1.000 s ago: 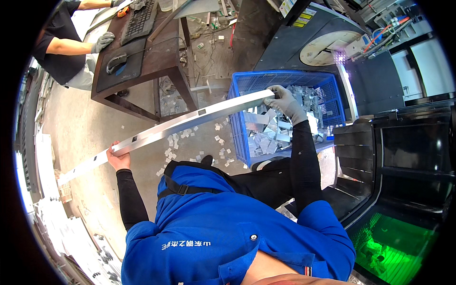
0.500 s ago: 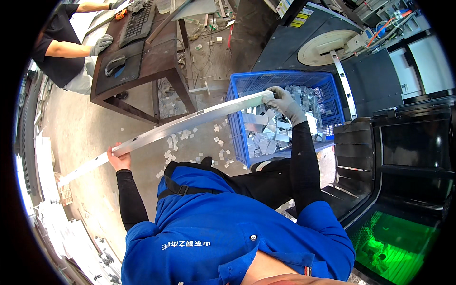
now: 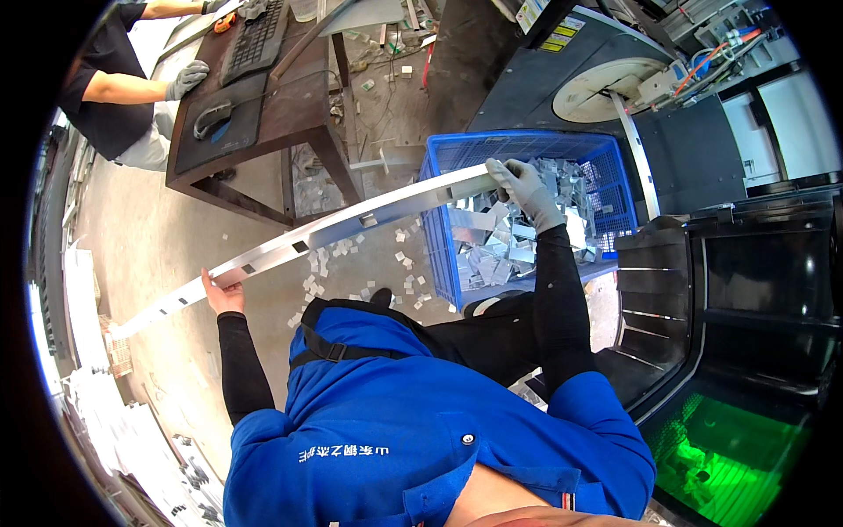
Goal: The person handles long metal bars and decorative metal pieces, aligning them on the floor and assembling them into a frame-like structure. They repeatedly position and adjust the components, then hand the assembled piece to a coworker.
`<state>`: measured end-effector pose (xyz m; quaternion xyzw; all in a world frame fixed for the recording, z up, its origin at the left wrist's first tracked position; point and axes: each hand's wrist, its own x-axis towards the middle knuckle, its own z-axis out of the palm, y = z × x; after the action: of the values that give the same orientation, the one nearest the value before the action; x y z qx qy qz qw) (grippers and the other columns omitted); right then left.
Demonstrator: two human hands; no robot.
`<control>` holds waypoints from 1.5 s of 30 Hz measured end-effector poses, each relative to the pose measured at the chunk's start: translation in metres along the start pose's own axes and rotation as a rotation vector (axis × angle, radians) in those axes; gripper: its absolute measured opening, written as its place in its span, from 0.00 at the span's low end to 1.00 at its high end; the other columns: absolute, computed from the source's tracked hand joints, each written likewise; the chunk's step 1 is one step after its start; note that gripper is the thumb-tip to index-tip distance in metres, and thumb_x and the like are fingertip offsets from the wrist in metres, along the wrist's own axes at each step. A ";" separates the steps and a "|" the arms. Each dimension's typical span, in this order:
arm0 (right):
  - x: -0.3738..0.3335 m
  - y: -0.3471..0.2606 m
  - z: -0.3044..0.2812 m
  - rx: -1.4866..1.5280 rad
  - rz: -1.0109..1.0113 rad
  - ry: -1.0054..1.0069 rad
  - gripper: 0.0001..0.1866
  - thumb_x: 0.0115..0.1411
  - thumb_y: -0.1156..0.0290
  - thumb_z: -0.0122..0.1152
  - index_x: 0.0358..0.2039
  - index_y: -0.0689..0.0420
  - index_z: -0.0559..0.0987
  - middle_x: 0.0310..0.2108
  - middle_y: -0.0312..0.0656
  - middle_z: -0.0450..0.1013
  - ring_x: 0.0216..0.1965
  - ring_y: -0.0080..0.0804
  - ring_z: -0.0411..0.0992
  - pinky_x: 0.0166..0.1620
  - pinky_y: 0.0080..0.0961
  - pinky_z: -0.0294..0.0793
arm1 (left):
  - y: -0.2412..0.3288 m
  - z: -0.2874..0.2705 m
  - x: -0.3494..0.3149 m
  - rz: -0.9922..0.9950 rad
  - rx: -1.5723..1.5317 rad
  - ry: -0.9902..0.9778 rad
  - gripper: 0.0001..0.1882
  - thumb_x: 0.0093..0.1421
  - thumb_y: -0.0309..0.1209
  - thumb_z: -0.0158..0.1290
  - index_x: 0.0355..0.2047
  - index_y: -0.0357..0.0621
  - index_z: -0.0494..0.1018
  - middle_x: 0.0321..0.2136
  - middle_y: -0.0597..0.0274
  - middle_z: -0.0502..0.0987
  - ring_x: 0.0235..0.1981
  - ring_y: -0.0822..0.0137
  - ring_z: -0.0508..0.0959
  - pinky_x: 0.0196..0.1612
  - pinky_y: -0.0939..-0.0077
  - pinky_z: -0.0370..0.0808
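Note:
A long silvery square metal tube (image 3: 335,230) with a row of rectangular cut-outs stretches slantwise in front of me, its far left end low and its right end over a blue crate. My left hand (image 3: 226,293), bare, is closed round the tube left of its middle, with the thumb along its edge. At the right end my right hand (image 3: 527,191), in a grey glove, grips the tube tip. Below that hand the blue plastic crate (image 3: 444,263) holds many small shiny metal offcuts (image 3: 493,250).
A dark table (image 3: 263,176) with a keyboard (image 3: 255,44) and mouse (image 3: 213,121) stands at far left, beside a co-worker (image 3: 114,88). Behind the crate is a machine with a round chuck (image 3: 606,88) and another tube (image 3: 639,158). Offcuts (image 3: 325,263) litter the floor.
The tube has been turned about its length, so the face with the cut-outs now shows toward me. Both hands keep their hold in nearly the same places.

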<state>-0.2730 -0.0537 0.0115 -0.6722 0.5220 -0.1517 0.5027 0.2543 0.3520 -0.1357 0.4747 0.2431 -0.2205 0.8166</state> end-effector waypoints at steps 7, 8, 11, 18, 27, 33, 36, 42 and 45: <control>0.013 0.017 0.002 -0.011 0.054 0.002 0.38 0.56 0.30 0.60 0.25 0.61 0.82 0.16 0.33 0.68 0.17 0.21 0.66 0.23 0.23 0.64 | -0.004 0.013 -0.020 0.074 0.043 0.069 0.28 0.56 0.53 0.66 0.44 0.48 0.69 0.36 0.68 0.74 0.36 0.68 0.75 0.37 0.69 0.75; 0.011 0.013 0.002 -0.026 0.064 0.002 0.38 0.55 0.31 0.61 0.26 0.61 0.82 0.16 0.33 0.68 0.17 0.21 0.66 0.23 0.23 0.64 | -0.003 0.011 -0.019 0.072 0.046 0.078 0.27 0.56 0.54 0.65 0.42 0.48 0.69 0.34 0.69 0.73 0.33 0.70 0.74 0.35 0.71 0.74; 0.010 0.010 0.002 -0.019 0.074 -0.005 0.38 0.55 0.31 0.61 0.28 0.62 0.83 0.16 0.33 0.68 0.17 0.21 0.66 0.23 0.23 0.65 | -0.003 0.010 -0.021 0.063 0.052 0.098 0.25 0.56 0.54 0.65 0.38 0.49 0.70 0.27 0.72 0.70 0.27 0.74 0.71 0.28 0.77 0.68; 0.012 0.017 0.000 0.010 0.053 0.014 0.36 0.56 0.33 0.62 0.29 0.62 0.84 0.17 0.34 0.69 0.17 0.21 0.68 0.23 0.21 0.66 | -0.007 0.022 -0.030 0.046 0.070 0.129 0.22 0.56 0.53 0.65 0.32 0.52 0.69 0.22 0.74 0.66 0.22 0.76 0.66 0.24 0.79 0.61; 0.016 0.037 0.002 0.025 -0.051 0.060 0.31 0.60 0.41 0.63 0.32 0.62 0.81 0.24 0.35 0.71 0.25 0.22 0.68 0.29 0.23 0.68 | -0.012 0.010 -0.012 -0.033 0.029 -0.032 0.21 0.59 0.44 0.62 0.46 0.47 0.69 0.41 0.63 0.74 0.42 0.63 0.76 0.48 0.65 0.74; 0.018 0.040 -0.003 -0.020 -0.064 -0.026 0.16 0.57 0.64 0.65 0.39 0.64 0.78 0.31 0.37 0.75 0.32 0.23 0.71 0.37 0.23 0.71 | -0.012 0.004 -0.001 -0.069 -0.063 -0.162 0.28 0.60 0.39 0.58 0.56 0.45 0.62 0.51 0.56 0.74 0.52 0.57 0.76 0.58 0.54 0.71; 0.019 0.049 -0.006 0.042 -0.119 -0.006 0.17 0.54 0.72 0.65 0.43 0.64 0.76 0.36 0.40 0.76 0.37 0.24 0.73 0.42 0.22 0.72 | -0.019 0.016 -0.011 -0.054 -0.093 -0.142 0.29 0.60 0.36 0.57 0.58 0.45 0.59 0.53 0.55 0.74 0.54 0.57 0.75 0.60 0.50 0.69; 0.022 0.054 -0.005 -0.024 -0.222 0.032 0.20 0.50 0.78 0.61 0.46 0.62 0.74 0.40 0.43 0.76 0.43 0.29 0.73 0.50 0.24 0.72 | -0.016 -0.001 -0.008 -0.048 -0.088 -0.183 0.28 0.57 0.32 0.58 0.57 0.50 0.62 0.53 0.57 0.74 0.55 0.56 0.74 0.61 0.48 0.68; 0.022 0.061 -0.006 -0.088 -0.232 0.101 0.19 0.51 0.78 0.61 0.46 0.61 0.74 0.41 0.44 0.76 0.43 0.32 0.74 0.51 0.26 0.72 | -0.021 0.006 -0.018 -0.063 -0.057 -0.195 0.28 0.56 0.32 0.58 0.58 0.55 0.64 0.54 0.59 0.73 0.57 0.57 0.73 0.60 0.50 0.68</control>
<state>-0.3020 -0.0722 -0.0440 -0.7409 0.4717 -0.2193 0.4248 0.2285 0.3396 -0.1363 0.4199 0.1835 -0.2840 0.8422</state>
